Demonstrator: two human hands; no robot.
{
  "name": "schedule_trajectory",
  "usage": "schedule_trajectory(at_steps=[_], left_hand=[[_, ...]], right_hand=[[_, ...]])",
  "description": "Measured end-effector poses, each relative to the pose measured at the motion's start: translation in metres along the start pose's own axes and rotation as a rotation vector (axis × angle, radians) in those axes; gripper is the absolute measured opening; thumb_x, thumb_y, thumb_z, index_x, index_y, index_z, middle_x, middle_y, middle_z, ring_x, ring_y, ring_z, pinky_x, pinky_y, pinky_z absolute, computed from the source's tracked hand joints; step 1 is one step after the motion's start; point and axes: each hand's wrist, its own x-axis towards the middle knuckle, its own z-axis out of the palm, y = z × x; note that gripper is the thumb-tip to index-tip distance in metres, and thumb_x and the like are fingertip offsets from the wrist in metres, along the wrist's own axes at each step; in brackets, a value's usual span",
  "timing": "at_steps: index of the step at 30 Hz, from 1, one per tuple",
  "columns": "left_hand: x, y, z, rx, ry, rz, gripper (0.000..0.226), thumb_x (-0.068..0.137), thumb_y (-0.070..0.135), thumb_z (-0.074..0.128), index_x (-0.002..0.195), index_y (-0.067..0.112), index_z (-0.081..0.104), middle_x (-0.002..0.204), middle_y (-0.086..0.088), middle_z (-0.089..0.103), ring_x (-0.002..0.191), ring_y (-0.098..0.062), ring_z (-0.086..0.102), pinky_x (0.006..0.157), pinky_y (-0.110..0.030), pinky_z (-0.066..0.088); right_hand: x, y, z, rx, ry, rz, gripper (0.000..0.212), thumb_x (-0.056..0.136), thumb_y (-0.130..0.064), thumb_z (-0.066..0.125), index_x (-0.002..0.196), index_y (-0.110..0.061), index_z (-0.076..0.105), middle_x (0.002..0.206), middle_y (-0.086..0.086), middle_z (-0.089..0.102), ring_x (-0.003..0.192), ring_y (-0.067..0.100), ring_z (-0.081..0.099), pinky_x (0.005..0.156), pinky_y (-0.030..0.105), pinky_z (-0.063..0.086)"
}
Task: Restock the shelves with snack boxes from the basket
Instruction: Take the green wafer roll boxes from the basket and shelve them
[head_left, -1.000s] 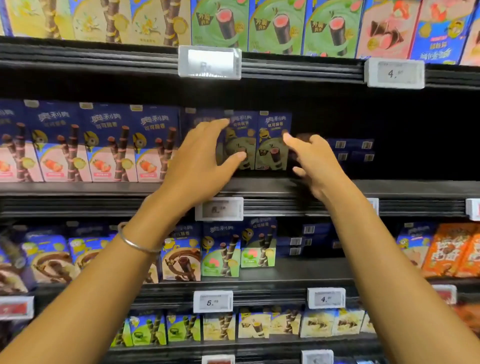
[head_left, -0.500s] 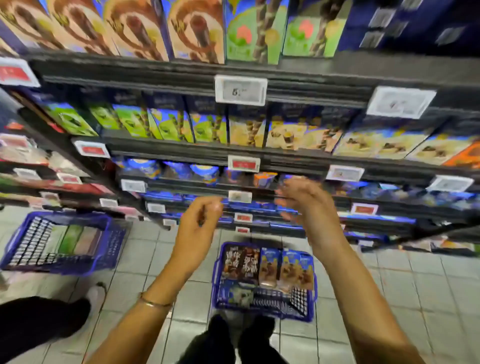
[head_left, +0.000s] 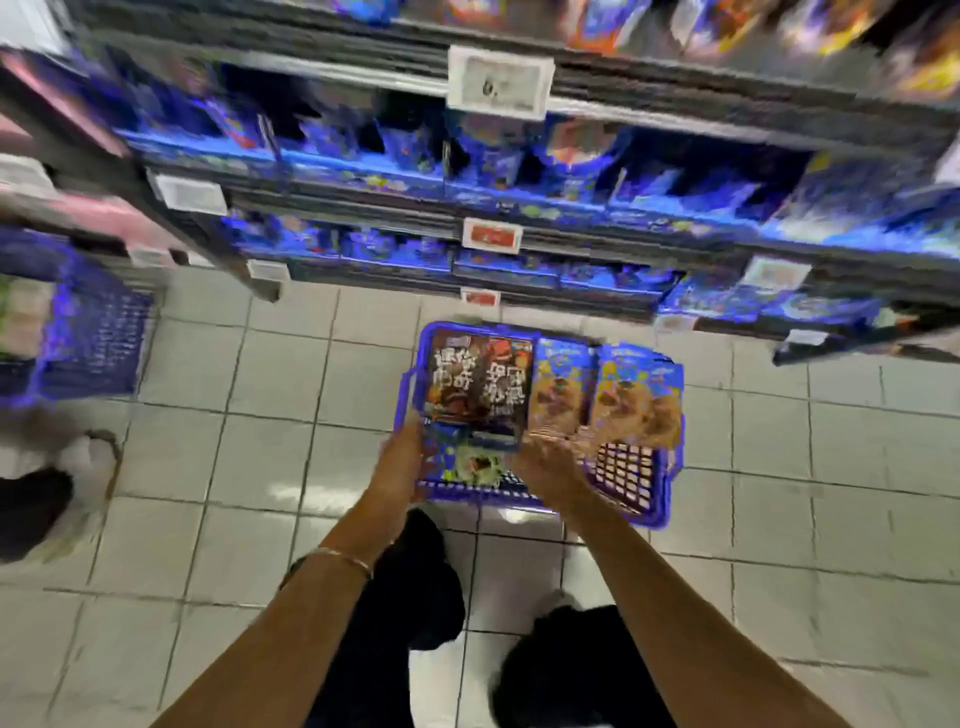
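Pale grey floor tiles (head_left: 260, 467) fill the lower frame. At 9 o'clock sits a second blue basket (head_left: 93, 338), blurred, and at 8 o'clock another person's light shoe (head_left: 85, 460) under a dark trouser leg (head_left: 28, 506). Up at 12 o'clock, 1 white price tag (head_left: 500, 83), a red tag (head_left: 492, 236) beneath it. Black trousers (head_left: 410, 597) at 6 o'clock.

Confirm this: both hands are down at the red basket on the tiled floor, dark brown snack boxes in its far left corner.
The colour is wrong: the head view shows a blue basket, not red. The left hand and right hand are down at it on the tiled floor, dark brown snack boxes in its far left corner.
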Motion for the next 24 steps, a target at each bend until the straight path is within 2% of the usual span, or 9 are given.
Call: schedule_trajectory(at_steps=[1,2,4,6,8,10,14,18,24], left_hand=[[0.025,-0.014,0.008,-0.011,0.004,-0.008,0.046,0.112,0.051,0.038,0.11,0.014,0.064,0.093,-0.008,0.063,0.081,-0.025,0.061,0.082,-0.04,0.053],[0.048,-0.03,0.016,-0.026,0.018,-0.007,0.047,0.112,0.052,0.037,0.116,0.013,0.064,0.091,-0.007,0.062,0.079,-0.023,0.059,0.08,-0.039,0.051],[0.094,-0.058,0.03,-0.064,0.035,0.009,0.055,0.111,0.054,0.034,0.126,0.01,0.064,0.096,-0.009,0.065,0.08,-0.025,0.063,0.075,-0.034,0.049],[0.131,-0.078,0.039,-0.122,0.039,0.003,0.072,0.109,0.063,0.03,0.128,0.004,0.067,0.104,-0.014,0.067,0.094,-0.037,0.071,0.087,-0.047,0.058],[0.163,-0.093,0.044,-0.2,0.085,0.043,0.074,0.107,0.069,0.028,0.111,0.009,0.072,0.09,-0.011,0.067,0.072,-0.032,0.069,0.066,-0.039,0.062],[0.186,-0.103,0.048,-0.254,0.156,0.115,0.067,0.107,0.068,0.027,0.098,0.017,0.068,0.079,-0.004,0.065,0.051,-0.017,0.056,0.05,-0.023,0.045],[0.206,-0.115,0.057,-0.375,0.17,0.178,0.061,0.107,0.068,0.031,0.099,0.016,0.063,0.079,-0.001,0.064,0.06,-0.016,0.056,0.055,-0.028,0.036],[0.19,-0.117,0.065,-0.417,0.202,0.203,0.057,0.109,0.064,0.033,0.097,0.016,0.063,0.081,-0.001,0.064,0.06,-0.014,0.057,0.056,-0.028,0.042],[0.162,-0.117,0.066,-0.357,0.185,0.225,0.057,0.108,0.065,0.035,0.099,0.017,0.063,0.084,-0.002,0.067,0.066,-0.015,0.06,0.064,-0.03,0.047]], right_hand=[[0.012,0.017,0.017,0.058,-0.105,0.14,0.026,0.093,-0.014,0.053,0.102,-0.014,0.077,0.088,0.01,0.069,0.078,0.005,0.065,0.059,0.008,0.041],[0.034,0.054,0.033,-0.018,-0.011,0.12,0.025,0.099,-0.019,0.054,0.118,-0.013,0.069,0.101,0.01,0.064,0.085,0.009,0.061,0.066,0.01,0.043],[0.071,0.107,0.056,-0.14,-0.097,0.142,0.019,0.095,-0.019,0.064,0.111,-0.01,0.067,0.102,0.009,0.063,0.089,0.019,0.059,0.078,0.02,0.051],[0.102,0.143,0.074,-0.091,-0.08,0.098,0.009,0.091,-0.013,0.071,0.098,-0.01,0.065,0.096,0.014,0.067,0.089,0.02,0.064,0.085,0.032,0.053],[0.125,0.169,0.087,0.047,-0.082,0.019,0.029,0.088,-0.006,0.075,0.113,-0.004,0.063,0.1,0.009,0.07,0.083,0.003,0.069,0.081,0.023,0.056],[0.139,0.188,0.098,0.092,-0.079,-0.041,0.047,0.084,-0.01,0.081,0.127,-0.009,0.061,0.108,-0.001,0.073,0.09,0.0,0.069,0.086,0.021,0.056],[0.149,0.208,0.108,0.102,-0.042,-0.205,0.039,0.08,-0.023,0.084,0.11,-0.037,0.062,0.102,-0.026,0.07,0.092,-0.011,0.065,0.077,0.01,0.049],[0.146,0.205,0.106,0.133,-0.086,-0.227,0.045,0.083,-0.022,0.081,0.125,-0.024,0.065,0.116,-0.007,0.073,0.106,0.01,0.069,0.097,0.038,0.055],[0.142,0.202,0.095,0.103,-0.107,-0.189,0.05,0.076,-0.031,0.086,0.12,-0.019,0.066,0.11,0.0,0.075,0.097,0.019,0.073,0.089,0.046,0.058]])
